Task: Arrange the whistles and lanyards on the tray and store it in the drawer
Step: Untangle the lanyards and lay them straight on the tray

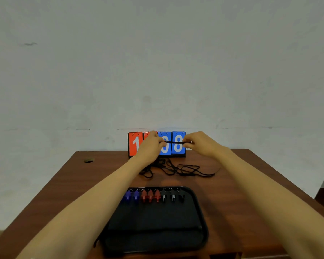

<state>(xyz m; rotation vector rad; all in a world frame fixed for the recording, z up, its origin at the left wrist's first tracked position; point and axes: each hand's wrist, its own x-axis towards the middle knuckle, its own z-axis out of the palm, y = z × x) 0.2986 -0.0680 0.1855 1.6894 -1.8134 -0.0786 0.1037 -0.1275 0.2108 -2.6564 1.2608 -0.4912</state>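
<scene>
Stretching one lanyard taut, the left hand and right hand are each pinching an end, probably straightening it for the tray.

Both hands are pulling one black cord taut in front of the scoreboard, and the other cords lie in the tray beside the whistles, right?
Not quite. In the head view the other cords lie on the table, between the tray and the scoreboard, not in the tray beside the whistles. The left hand and right hand do pull one black cord taut.
</scene>
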